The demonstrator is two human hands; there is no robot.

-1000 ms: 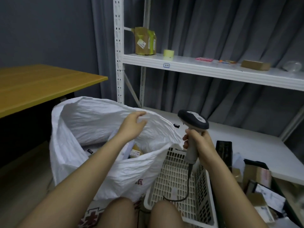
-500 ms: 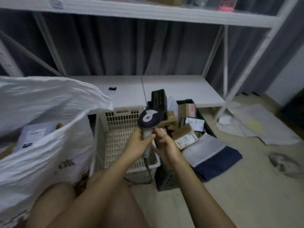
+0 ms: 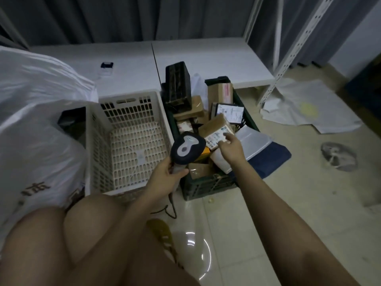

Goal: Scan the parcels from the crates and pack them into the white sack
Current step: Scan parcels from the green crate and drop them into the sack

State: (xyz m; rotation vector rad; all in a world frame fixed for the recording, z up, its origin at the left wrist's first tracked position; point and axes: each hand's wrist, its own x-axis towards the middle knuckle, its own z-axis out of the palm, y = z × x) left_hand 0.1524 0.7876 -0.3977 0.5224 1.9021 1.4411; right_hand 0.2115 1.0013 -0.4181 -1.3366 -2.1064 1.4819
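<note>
Parcels (image 3: pixel 214 131) are lying heaped in the dark green crate (image 3: pixel 208 185) on the floor, just right of the white crate (image 3: pixel 92 141), which looks emptied. In the head view, your left hand (image 3: pixel 165 178) is gripping the scanner (image 3: pixel 186 147) by its handle while your right hand (image 3: pixel 231 147), fingers relaxed and holding nothing, is reaching onto a brown cardboard parcel with a printed label. You are picking; next, grasp it, scan the label, then carry it left to the white sack (image 3: pixel 35 131).

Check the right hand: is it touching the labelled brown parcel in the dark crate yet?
Cannot tell. In the head view the right hand overlaps the labelled brown parcel, fingers extended over its label, but neither contact nor a gap shows plainly.
</note>
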